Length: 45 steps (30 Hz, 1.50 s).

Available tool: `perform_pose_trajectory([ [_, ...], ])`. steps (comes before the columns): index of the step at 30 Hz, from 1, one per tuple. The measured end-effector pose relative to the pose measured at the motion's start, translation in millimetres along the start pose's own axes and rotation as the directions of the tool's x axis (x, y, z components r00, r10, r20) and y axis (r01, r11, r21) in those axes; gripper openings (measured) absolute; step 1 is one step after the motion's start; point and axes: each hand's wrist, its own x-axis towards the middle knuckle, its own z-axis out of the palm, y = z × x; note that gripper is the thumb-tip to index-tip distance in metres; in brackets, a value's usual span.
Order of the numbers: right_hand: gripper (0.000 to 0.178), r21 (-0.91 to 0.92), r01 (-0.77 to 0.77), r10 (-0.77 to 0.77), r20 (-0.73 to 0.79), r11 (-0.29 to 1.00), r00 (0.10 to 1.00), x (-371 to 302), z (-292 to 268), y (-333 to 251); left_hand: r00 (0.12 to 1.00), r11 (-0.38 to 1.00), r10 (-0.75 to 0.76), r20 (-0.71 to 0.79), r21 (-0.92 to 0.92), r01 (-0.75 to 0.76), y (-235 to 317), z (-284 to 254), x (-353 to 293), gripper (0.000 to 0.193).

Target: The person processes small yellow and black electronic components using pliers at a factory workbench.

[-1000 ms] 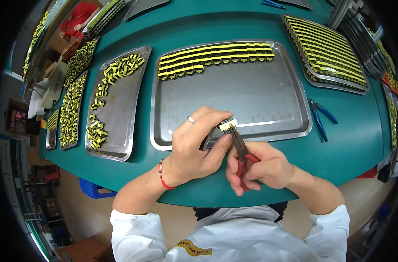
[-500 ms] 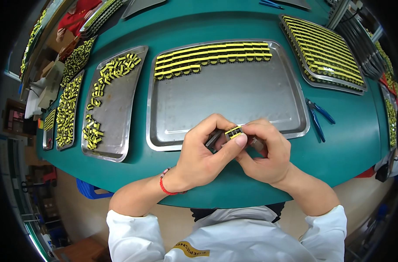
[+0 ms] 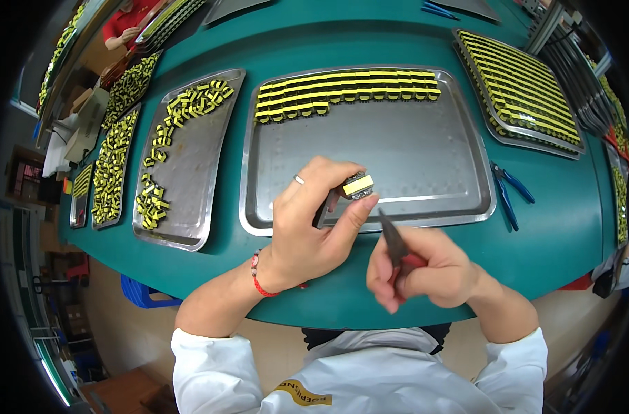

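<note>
My left hand (image 3: 311, 221) is closed, pinching a small yellow-and-black transformer (image 3: 358, 185) between thumb and forefinger above the near part of a large metal tray (image 3: 314, 162). A dark edge of something shows inside that palm, too hidden to name. To the right, my right hand (image 3: 425, 269) is wrapped round a dark pointed tool (image 3: 393, 241) with a red part near the grip. The tool's tip points up toward the transformer but stands apart from it. Along the far side of the tray, similar transformers (image 3: 349, 86) stand in several neat rows, the nearest row shorter.
Left of the tray lies a narrower tray (image 3: 190, 207) with loose transformers, and another full one (image 3: 113, 172) beyond it. Stacked trays of lined-up pieces (image 3: 521, 90) stand at far right. Blue-handled pliers (image 3: 509, 193) rest nearby. A person in red (image 3: 130, 24) sits at far left.
My right hand has drawn away from the left, down and right, and the pointed tool now shows. The left hand has turned the transformer so its yellow face is visible.
</note>
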Motion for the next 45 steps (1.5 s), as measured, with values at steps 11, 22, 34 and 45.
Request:
perform_pose_trajectory([
  [11,0.042,0.229,-0.121,0.096,0.115,0.966,0.989,7.1,-0.5,8.4,0.99,0.99,0.134,0.037,0.049,-0.136,1.0,-0.9,-3.9,0.041],
  [22,0.032,0.113,-0.072,0.065,0.064,0.991,0.996,9.9,-4.8,13.1,0.986,0.986,0.163,0.047,0.037,-0.165,-1.3,-2.2,-5.1,0.045],
  [34,0.023,-0.212,0.185,-0.207,-0.089,0.96,0.974,11.5,0.1,19.7,0.995,0.996,0.083,0.049,0.023,-0.084,1.3,-1.3,-3.3,0.029],
  [45,0.041,-0.946,0.294,-0.904,0.006,0.133,0.428,29.3,-14.8,34.4,0.874,0.79,-0.421,0.242,-0.375,0.485,13.0,12.4,-14.5,0.024],
])
